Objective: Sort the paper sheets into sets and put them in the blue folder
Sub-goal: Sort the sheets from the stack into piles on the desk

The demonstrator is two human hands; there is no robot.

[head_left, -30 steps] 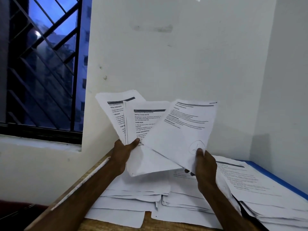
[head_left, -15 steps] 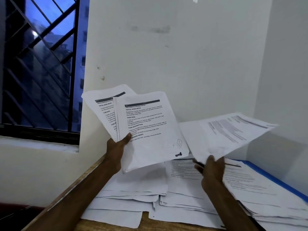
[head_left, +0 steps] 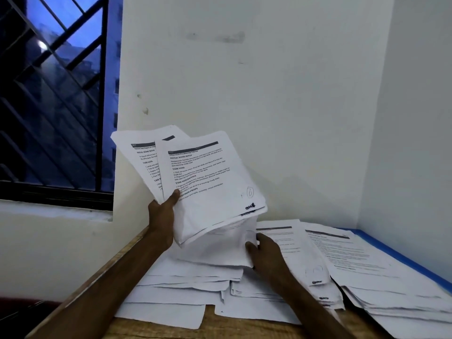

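The left hand (head_left: 162, 214) holds a bunch of paper sheets (head_left: 208, 177) up in the air above the desk (head_left: 244, 329), with the thumb pressed on the front page and the fingers behind. The right hand (head_left: 267, 252) is curled round the low corner of the same bunch, where the back pages hang down. These sheets look light, thin and floppy. They bend under their own weight and slide over each other, so they have spread out like a fan. A flat pinch near an edge, with the other hand under the droopy side, looks like the safest hold, and a hard squeeze would crease them. More sheets lie in loose piles on the desk: a messy pile (head_left: 186, 287) under the hands and a second pile (head_left: 293, 250) just to its right. The blue folder (head_left: 401, 261) lies open by the right wall, and it already has a thick pile (head_left: 367, 270) of sheets on it.
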